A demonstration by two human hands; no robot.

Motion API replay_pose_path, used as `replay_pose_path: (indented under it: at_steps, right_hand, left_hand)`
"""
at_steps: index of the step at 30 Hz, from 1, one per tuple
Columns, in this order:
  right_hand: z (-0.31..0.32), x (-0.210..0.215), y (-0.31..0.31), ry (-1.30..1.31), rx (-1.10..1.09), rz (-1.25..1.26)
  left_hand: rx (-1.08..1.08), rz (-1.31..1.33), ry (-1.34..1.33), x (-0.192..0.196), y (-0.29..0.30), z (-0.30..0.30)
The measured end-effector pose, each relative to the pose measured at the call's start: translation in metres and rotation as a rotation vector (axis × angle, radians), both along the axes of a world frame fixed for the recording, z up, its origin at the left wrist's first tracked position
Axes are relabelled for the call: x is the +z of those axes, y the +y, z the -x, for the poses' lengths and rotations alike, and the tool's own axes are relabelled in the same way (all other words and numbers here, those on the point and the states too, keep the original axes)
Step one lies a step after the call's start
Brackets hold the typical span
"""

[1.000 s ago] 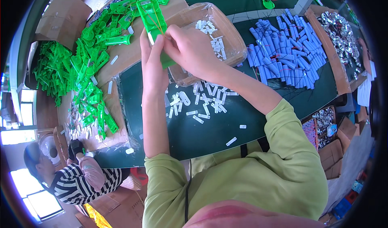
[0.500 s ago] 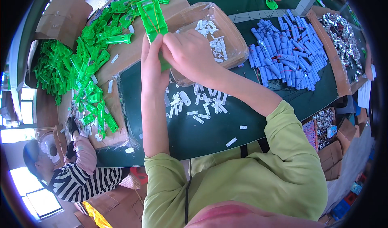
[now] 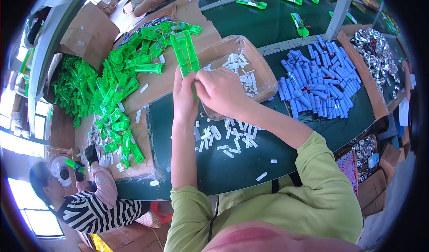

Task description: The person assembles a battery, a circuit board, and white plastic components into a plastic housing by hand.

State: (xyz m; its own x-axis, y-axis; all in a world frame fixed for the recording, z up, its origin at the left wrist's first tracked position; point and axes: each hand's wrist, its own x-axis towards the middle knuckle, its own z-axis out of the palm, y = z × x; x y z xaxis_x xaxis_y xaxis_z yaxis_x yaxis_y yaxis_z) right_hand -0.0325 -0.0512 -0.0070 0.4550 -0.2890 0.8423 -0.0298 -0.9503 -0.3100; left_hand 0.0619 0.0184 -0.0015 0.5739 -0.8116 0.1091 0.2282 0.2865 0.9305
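**Visitor:** What have you got there?

**Me:** A long, flat green plastic housing point(image 3: 186, 53), translucent, with open frames along it. My left hand point(image 3: 184, 98) is closed round its near end from below, and it sticks up and away from me over the brown cardboard sheet point(image 3: 178, 80).

**Visitor:** And the other hand?

**Me:** My right hand point(image 3: 221, 91) is curled in against the same end, fingertips pinched right where the housing meets my left hand. I'd judge I'm seating something small there, but whatever sits between the fingertips is hidden, so I can't say what it is.

**Visitor:** Where would such a piece come from?

**Me:** Probably from the small white plastic pieces point(image 3: 221, 138) scattered on the dark green surface point(image 3: 232, 171) just under my wrists. More lie in the clear plastic bag point(image 3: 250, 69) behind my right hand.

**Visitor:** So which step is this?

**Me:** To my eye, the fitting step: housing gripped, piece going in at the near end. Next calls for a steady left grip while the right fingertips press squarely, so the thin plastic doesn't flex.

**Visitor:** And all that around you?

**Me:** A heap of green housings point(image 3: 111, 86) to my left, blue cylinders with wires point(image 3: 319, 84) on my right, and shiny silver reflectors in a box point(image 3: 380, 57) beyond them. A person in a striped top point(image 3: 87, 212) works at the lower left.
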Motion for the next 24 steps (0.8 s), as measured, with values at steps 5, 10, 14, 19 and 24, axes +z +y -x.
replay_pose_path:
  at_steps: [5,10,14,19,24]
  right_hand:
    - [0.013,0.016,-0.008,0.069,0.124,-0.136]
    - [0.028,0.035,-0.025,-0.009,0.162,-0.305]
    - [0.036,0.042,-0.045,0.004,0.068,-0.349]
    - [0.058,0.037,-0.101,0.184,-0.216,-0.393]
    - [0.105,-0.038,-0.161,0.791,-0.535,-0.114]
  left_hand:
    - [0.008,0.024,-0.069,0.002,-0.001,0.000]
    - [-0.021,-0.010,-0.152,0.013,0.003,0.006]
    - [-0.071,0.039,-0.174,0.011,0.006,0.001]
    - [-0.053,0.056,-0.160,0.014,0.008,0.000]
    - [-0.051,0.062,-0.178,0.019,0.011,-0.002]
